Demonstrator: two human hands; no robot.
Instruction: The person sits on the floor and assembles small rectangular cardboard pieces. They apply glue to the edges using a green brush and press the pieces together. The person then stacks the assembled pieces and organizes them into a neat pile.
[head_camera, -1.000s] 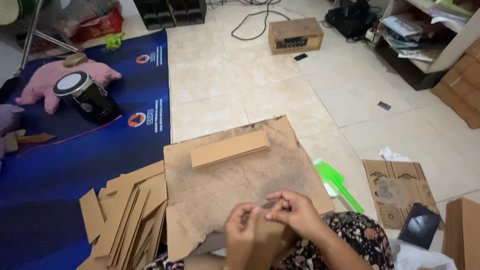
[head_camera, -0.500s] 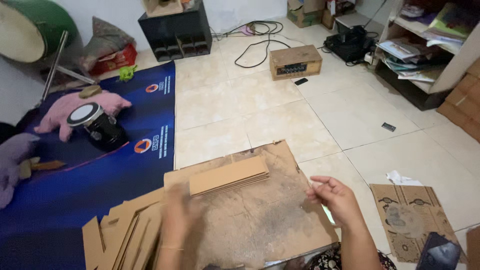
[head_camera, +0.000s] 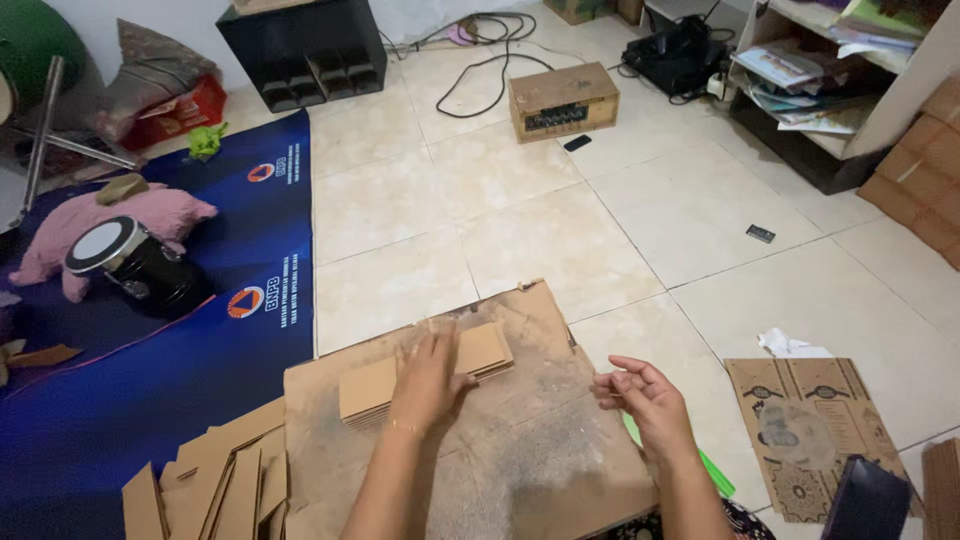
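Note:
My left hand (head_camera: 428, 380) lies flat, fingers spread, on a small stack of cut cardboard strips (head_camera: 485, 349) that rests on a large worn cardboard sheet (head_camera: 520, 450) on the floor. My right hand (head_camera: 643, 395) hovers at the sheet's right edge with fingers loosely curled; whether it pinches anything is unclear. A pile of cut cardboard pieces (head_camera: 215, 485) lies left of the sheet, on the blue mat (head_camera: 150, 390).
A black drum with a white head (head_camera: 135, 265) and a pink plush toy (head_camera: 120, 215) sit on the mat. Something green (head_camera: 715, 478) peeks from under the sheet. A printed flattened box (head_camera: 810, 430) lies right. A wooden box (head_camera: 563, 100), cables and shelves stand farther off.
Both hands were together near my lap. The left hand has reached forward onto the cardboard strip stack; the right has moved out to the sheet's right edge. The camera view tilted up.

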